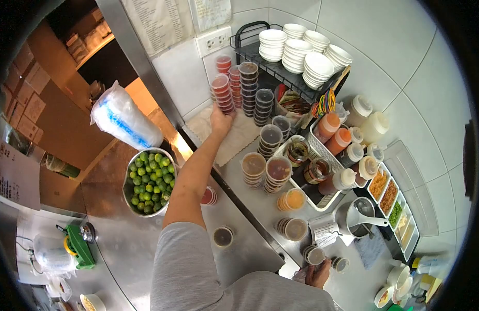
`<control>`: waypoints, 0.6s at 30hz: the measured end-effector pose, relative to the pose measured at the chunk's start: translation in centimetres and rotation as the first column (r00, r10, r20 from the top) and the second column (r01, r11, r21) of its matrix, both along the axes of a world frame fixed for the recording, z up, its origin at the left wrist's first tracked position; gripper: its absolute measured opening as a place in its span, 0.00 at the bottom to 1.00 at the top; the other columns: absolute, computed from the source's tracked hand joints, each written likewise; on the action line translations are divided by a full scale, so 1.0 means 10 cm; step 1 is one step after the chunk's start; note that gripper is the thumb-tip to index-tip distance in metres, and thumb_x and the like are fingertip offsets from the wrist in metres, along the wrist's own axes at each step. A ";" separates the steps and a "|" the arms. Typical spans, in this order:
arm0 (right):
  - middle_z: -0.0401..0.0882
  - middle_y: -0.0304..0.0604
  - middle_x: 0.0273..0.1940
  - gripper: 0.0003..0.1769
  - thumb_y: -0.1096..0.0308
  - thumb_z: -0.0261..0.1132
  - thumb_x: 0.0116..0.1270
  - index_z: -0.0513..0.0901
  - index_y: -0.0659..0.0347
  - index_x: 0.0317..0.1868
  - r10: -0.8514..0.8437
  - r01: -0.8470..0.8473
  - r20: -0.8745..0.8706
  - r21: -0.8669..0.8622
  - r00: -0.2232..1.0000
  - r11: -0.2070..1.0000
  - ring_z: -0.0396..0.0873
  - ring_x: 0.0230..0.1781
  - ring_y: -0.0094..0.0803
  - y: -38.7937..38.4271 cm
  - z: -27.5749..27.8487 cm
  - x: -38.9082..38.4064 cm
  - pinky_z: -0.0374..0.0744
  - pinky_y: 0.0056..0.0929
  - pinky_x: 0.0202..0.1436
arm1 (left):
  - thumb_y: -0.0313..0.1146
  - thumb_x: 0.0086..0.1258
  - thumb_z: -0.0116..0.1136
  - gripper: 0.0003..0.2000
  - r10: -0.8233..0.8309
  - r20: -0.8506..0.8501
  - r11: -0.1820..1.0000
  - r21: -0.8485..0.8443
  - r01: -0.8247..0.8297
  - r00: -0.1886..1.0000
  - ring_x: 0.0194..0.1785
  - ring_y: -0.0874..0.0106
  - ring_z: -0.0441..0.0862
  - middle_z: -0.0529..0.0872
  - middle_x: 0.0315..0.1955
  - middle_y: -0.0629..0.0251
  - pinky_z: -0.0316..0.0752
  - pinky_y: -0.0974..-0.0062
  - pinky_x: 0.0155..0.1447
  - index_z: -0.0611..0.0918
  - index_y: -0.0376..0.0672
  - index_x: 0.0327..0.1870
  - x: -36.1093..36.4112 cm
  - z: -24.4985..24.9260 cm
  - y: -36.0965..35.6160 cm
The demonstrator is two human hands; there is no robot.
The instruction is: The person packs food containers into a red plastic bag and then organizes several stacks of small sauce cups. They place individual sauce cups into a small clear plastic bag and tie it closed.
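Observation:
My left arm stretches far forward, and my left hand [221, 120] is wrapped around the lower part of a stack of lidded red sauce cups [222, 92]. Beside it rise more red cup stacks [235, 78] and tall stacks of dark sauce cups [248, 85]. Close to my body, my right hand [318, 273] is closed on a short stack of lidded sauce cups [314, 254]; part of its fingers is hidden. Just right of that hand stands another small sauce cup [341, 265]. A short stack of red cups [209, 196] is partly covered by my left forearm.
A metal bowl of green limes [152, 181] and a plastic-wrapped roll [126, 116] are left of my arm. White bowls [299, 49] fill a black rack. Squeeze bottles [339, 140], topping trays [392, 202] and a metal pot [356, 217] line the right.

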State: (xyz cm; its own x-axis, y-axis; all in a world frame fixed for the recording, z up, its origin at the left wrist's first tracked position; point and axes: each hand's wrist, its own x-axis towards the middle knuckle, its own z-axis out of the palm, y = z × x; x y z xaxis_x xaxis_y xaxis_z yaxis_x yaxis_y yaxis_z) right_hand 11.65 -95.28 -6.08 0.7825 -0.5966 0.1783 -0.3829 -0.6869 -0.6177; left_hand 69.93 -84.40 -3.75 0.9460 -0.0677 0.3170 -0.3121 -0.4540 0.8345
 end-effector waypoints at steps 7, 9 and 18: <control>0.68 0.64 0.44 0.29 0.75 0.61 0.55 0.62 0.71 0.57 -0.005 0.005 0.000 0.008 1.000 1.000 0.72 0.42 0.62 -0.03 -0.12 -0.08 0.72 0.49 0.45 | 0.33 0.50 0.69 0.28 0.137 -0.056 0.991 -0.004 -0.137 0.989 0.47 0.48 0.81 0.84 0.40 0.45 0.75 0.59 0.50 0.69 0.38 0.51 0.27 -0.06 0.40; 0.68 0.65 0.44 0.30 0.74 0.61 0.55 0.61 0.72 0.58 -0.011 0.011 -0.026 0.008 1.000 1.000 0.71 0.41 0.62 -0.02 -0.12 -0.08 0.72 0.49 0.45 | 0.34 0.48 0.71 0.29 0.185 -0.055 0.982 0.035 -0.183 0.981 0.48 0.47 0.81 0.83 0.40 0.44 0.75 0.59 0.51 0.69 0.37 0.50 0.26 0.02 0.50; 0.68 0.65 0.44 0.30 0.73 0.61 0.56 0.61 0.73 0.58 0.033 -0.033 -0.026 0.005 0.999 0.999 0.70 0.41 0.62 -0.02 -0.01 -0.04 0.71 0.50 0.44 | 0.32 0.49 0.72 0.28 0.314 -0.122 0.942 0.165 -0.293 0.941 0.48 0.48 0.81 0.83 0.42 0.42 0.75 0.60 0.53 0.70 0.33 0.49 0.38 0.20 0.40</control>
